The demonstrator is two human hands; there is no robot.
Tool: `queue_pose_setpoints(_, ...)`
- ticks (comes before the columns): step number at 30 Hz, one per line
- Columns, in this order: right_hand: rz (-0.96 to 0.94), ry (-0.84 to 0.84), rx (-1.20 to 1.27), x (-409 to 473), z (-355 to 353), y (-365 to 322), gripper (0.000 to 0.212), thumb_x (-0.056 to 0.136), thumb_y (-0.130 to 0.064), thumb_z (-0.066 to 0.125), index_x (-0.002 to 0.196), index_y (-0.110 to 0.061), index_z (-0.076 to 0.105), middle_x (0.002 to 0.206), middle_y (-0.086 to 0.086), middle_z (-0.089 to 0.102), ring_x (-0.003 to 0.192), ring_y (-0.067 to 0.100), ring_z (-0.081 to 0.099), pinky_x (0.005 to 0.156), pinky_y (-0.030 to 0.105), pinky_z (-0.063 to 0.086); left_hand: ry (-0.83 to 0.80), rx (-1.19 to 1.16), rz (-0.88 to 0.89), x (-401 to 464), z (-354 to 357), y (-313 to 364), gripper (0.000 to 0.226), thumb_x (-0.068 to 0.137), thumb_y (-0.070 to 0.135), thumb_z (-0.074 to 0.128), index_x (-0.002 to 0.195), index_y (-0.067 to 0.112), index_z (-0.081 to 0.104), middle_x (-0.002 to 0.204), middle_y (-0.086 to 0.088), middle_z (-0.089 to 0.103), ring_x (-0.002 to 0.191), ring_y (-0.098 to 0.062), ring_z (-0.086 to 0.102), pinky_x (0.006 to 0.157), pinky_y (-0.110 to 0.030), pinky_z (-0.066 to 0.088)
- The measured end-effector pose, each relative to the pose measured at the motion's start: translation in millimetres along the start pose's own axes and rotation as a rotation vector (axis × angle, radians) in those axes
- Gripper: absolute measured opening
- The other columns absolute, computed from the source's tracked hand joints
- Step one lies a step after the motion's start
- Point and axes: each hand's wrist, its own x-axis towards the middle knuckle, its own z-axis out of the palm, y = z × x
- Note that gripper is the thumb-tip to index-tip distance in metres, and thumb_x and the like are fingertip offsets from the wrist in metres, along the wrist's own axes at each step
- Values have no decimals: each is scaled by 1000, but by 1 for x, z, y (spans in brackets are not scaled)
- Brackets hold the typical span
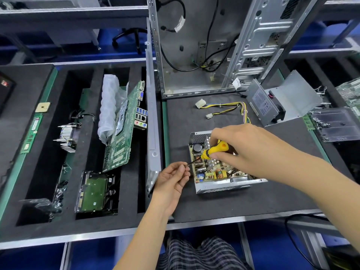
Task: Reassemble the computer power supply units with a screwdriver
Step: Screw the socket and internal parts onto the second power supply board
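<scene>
Yellow, black, green and silver

Yellow-and-black screwdriver [212, 151]; green circuit board [124, 129]; black mat [233, 199]; silver case [194, 45]; plaid trousers [200, 254]; yellow wires [229, 106].

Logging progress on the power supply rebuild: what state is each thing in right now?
power supply unit: cover off, board exposed
cover: lying apart, behind
screwdriver: held, tip at left fingers
right hand: grips handle
left hand: pinches tip
computer case: open, upright
</scene>
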Motion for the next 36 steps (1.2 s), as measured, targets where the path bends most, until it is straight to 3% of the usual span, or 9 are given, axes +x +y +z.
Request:
queue_pose_setpoints(5,49,12,117,2,-3,1,19,87,-43,58,92,-25,56,68,-14,51,61,1,47,57,29,41,10,-142,-44,-1,8,1,18,76,8,61,72,12,78,71,-3,68,59,-4,63,56,-12,53)
queue_pose_setpoints(10,106,65,183,3,-3,0,25,84,-45,62,79,-22,56,44,-17,46,59,-19,47,43,23,27,25,-234,-39,-3,19,-1,19,76,10,59,70,9,77,70,-3,66,57,-3,62,55,-11,52)
queue_pose_setpoints(16,97,43,117,6,-2,0,29,84,-49,59,84,-19,58,47,-13,48,63,-19,45,45,25,30,-50,-107,-22,-3,15,2,20,81,13,60,97,5,68,72,-4,68,63,-5,64,58,-14,54)
queue_pose_setpoints(22,94,77,116,7,-5,1,26,83,-45,62,82,-19,61,44,-16,49,65,-19,45,46,22,25,-106,-35,-20,0,6,2,27,87,26,56,104,10,69,83,-8,71,69,-10,68,61,-19,55)
queue_pose_setpoints(25,88,43,65,8,-10,2,28,82,-49,58,85,-22,60,46,-11,45,66,-18,45,47,24,28,-65,149,38,3,1,3,29,96,29,48,107,6,63,83,-9,71,69,-11,68,60,-20,55)
queue_pose_setpoints(28,56,-59,-41,7,-11,-1,23,85,-51,55,92,-29,57,53,-11,44,55,1,45,49,24,29,7,556,218,6,-7,3,8,97,5,55,98,6,63,82,-10,60,61,-3,57,53,-16,47)
queue_pose_setpoints(31,-3,-147,-149,7,-4,-9,21,89,-50,50,99,-31,52,62,-11,40,67,15,46,57,30,36,-61,896,368,5,-13,1,18,87,-6,65,92,11,67,95,-10,57,67,0,50,59,-12,43)
queue_pose_setpoints(36,-60,-208,-254,9,8,-15,27,93,-49,46,103,-24,46,77,-6,48,85,24,58,60,33,39,-177,1028,403,4,-19,-4,28,83,-4,67,86,24,69,95,8,55,68,-2,51,64,-10,42)
